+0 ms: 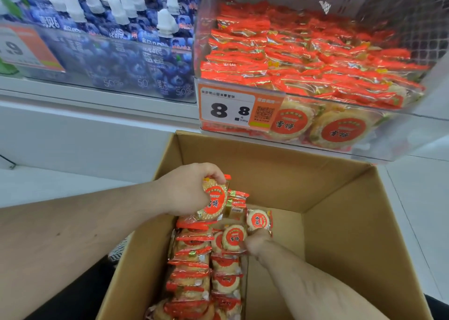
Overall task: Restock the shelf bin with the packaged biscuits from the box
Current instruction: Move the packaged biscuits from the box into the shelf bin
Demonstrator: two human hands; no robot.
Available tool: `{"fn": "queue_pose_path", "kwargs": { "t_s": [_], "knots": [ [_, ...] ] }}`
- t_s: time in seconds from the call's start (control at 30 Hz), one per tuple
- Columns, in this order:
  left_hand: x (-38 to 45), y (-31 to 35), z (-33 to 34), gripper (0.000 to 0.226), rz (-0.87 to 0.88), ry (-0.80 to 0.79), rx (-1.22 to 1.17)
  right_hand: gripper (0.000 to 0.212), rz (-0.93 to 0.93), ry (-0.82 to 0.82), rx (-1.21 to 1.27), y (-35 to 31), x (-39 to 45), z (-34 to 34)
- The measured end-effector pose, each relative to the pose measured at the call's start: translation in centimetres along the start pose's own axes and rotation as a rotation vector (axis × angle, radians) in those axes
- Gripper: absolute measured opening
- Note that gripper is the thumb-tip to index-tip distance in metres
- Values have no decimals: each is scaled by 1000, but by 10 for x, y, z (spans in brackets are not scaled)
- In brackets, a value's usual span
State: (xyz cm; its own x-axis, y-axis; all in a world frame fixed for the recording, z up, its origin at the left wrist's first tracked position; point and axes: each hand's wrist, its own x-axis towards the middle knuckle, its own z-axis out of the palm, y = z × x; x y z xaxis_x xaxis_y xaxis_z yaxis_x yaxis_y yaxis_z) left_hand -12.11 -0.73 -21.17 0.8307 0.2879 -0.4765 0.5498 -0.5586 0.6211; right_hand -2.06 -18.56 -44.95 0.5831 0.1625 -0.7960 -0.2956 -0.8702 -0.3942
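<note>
The open brown cardboard box (340, 222) stands on the floor right under the shelf, its flaps up and the right half of its bottom bare. Above it, the clear plastic shelf bin (401, 135) is piled high with red-and-gold wrapped round biscuits (303, 52), two of them pressed face-out against the front wall. To the left of the bin, behind another clear front, stands a row of dark blue blueberry jelly pouches with white caps (136, 52).

Inside the box, the packaged biscuits are stacked on edge in two rows along the left side (194, 271), running toward the person. A white-and-orange price label reading 8.8 (233, 108) is fixed to the bin's front at its left corner.

The left hand (189, 191) reaches in over the box's left wall and grasps a small bundle of biscuit packets (215, 201), fingers curled over the top, the front packet's red circle facing out; the bundle is lifted just above the rows. The right hand (257, 243) is low in the box, mostly hidden behind its own wrist; it touches a biscuit packet (234, 237) at the far end of the right row, but I cannot tell whether it grips it. One single packet (259, 220) leans just beyond that hand.
</note>
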Motion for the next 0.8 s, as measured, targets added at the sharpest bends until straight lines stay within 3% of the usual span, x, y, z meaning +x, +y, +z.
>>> {"fn": "queue_pose_path", "kwargs": {
  "t_s": [0.1, 0.3, 0.53, 0.63, 0.8],
  "knots": [
    [-2, 3, -3, 55, 46, -32, -39, 7, -75, -51, 63, 6, -39, -34],
    [-21, 27, -9, 62, 171, 2, -164, 9, -228, -139, 275, -6, -120, -117],
    [-41, 56, -10, 68, 242, 0, -304, 34, -530, -275, 373, -37, -237, -174],
    [-51, 70, -9, 69, 284, -52, -388, 43, -613, -247, 338, -47, -263, -171],
    [-67, 90, -10, 73, 343, -89, -535, 38, -674, -133, 381, -57, -278, -166]
  ]
}}
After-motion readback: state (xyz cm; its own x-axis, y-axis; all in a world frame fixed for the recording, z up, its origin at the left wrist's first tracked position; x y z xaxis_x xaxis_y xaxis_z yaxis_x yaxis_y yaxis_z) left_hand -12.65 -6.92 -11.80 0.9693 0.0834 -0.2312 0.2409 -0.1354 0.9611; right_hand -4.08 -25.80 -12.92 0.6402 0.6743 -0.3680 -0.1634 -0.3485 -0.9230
